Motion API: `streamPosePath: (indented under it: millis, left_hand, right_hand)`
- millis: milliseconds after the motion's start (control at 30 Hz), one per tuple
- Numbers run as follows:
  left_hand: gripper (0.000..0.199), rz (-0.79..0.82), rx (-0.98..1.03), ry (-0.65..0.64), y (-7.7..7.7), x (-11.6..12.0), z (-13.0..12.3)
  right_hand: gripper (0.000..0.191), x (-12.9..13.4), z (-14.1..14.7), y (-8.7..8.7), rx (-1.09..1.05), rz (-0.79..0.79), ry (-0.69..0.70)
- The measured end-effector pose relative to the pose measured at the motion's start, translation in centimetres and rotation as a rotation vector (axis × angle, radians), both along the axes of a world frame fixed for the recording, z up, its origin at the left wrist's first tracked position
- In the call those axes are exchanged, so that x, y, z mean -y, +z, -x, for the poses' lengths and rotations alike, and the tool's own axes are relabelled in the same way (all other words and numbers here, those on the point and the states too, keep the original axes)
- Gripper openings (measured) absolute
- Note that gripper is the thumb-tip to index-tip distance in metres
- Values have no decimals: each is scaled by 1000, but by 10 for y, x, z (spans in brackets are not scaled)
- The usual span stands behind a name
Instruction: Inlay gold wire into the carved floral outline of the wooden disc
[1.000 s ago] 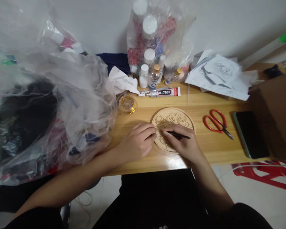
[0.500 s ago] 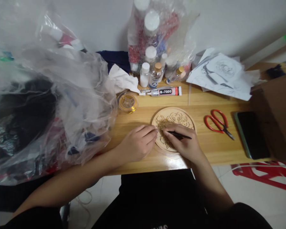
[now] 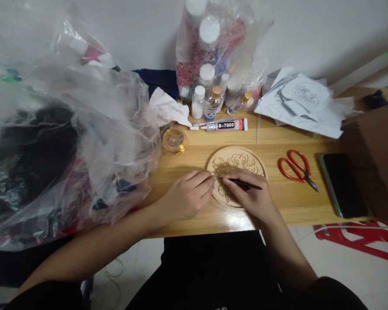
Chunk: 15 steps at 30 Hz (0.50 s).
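A round wooden board (image 3: 241, 151) lies on the table, bearing a flower pattern outlined in gold wire. My right hand (image 3: 254, 193) rests over the board's lower right part, fingers closed around slim black tweezers (image 3: 242, 184) whose tip points left into the pattern. At the board's left rim is my left hand (image 3: 194, 193), its fingers bent and pressed together. Whatever its fingertips pinch, if anything, is too small to make out. A spool of gold wire (image 3: 175, 140) lies behind my left hand. The hands hide part of the pattern.
Red-handled pliers (image 3: 299, 170) and a phone (image 3: 344, 185) lie to the right, beside a cardboard box (image 3: 375, 155). Behind the board are a glue tube (image 3: 228, 125), small bottles (image 3: 211, 107) and paper sketches (image 3: 302, 101). A big plastic bag (image 3: 116, 112) fills the left.
The whole view has shifted slightly, so everything sits a little lower and further right. Both hands keep nearly the same pose at the board.
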<state>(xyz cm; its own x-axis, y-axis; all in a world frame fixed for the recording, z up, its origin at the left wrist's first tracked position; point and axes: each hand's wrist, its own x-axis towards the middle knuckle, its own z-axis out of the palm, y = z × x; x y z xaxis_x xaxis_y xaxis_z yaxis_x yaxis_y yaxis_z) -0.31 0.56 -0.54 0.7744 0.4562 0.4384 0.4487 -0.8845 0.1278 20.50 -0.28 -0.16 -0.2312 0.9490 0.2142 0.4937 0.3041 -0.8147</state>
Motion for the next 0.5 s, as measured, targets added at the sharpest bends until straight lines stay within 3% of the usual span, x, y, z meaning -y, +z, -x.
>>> streamPosePath:
  millis: [500]
  left_hand:
    - [21, -16, -1, -1, -1, 1, 0]
  right_hand:
    - [9, 0, 1, 1, -15, 37, -12]
